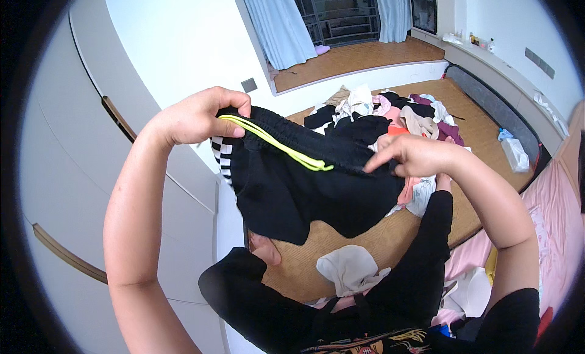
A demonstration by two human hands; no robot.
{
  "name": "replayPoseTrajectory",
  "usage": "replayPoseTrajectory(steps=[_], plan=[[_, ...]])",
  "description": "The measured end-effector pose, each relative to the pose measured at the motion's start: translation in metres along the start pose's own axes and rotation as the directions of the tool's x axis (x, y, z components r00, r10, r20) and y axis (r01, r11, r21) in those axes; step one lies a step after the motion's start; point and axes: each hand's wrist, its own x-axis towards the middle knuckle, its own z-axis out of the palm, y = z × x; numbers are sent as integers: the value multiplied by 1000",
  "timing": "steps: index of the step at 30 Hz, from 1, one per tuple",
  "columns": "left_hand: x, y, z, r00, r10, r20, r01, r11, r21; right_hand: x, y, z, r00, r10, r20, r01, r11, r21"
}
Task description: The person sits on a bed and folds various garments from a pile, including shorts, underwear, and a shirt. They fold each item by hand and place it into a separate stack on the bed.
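Observation:
Black shorts [292,185] hang in front of me, with a gathered elastic waistband and a black-and-white checked side panel. My left hand [205,116] pinches one end of the waistband between thumb and fingers. A neon yellow drawstring [279,146] trails from beneath that thumb along the waistband. At the other end, my right hand [411,157] grips the waistband with curled fingers, its index finger stretched along the cloth. Part of this grip is hidden behind the hand. Below the shorts, a white garment [349,267] lies crumpled on the mat between my legs.
A mixed heap of clothes [365,111] lies beyond the shorts on the brown woven mat [480,125]. A white tissue pack [515,155] rests by the grey padded rail [493,98]. Pink bedding [557,203] spreads at right; a pale wardrobe [59,171] stands at left.

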Motion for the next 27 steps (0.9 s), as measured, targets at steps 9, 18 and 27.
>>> replayPoseTrajectory(steps=[9, 18, 27], plan=[[-6, -48, 0, 990, -139, 2, 138, 989, 61, -20, 14, -45, 863, 273, -426, -465, 757, -458], [-4, -62, 19, 947, -108, -304, -32, 906, -423, -42, 3, -79, 766, 280, -579, -241, 960, 145], [-1, -56, 44, 868, 27, -495, -417, 579, -701, -34, 10, -64, 730, 196, -655, 474, 544, 692]])
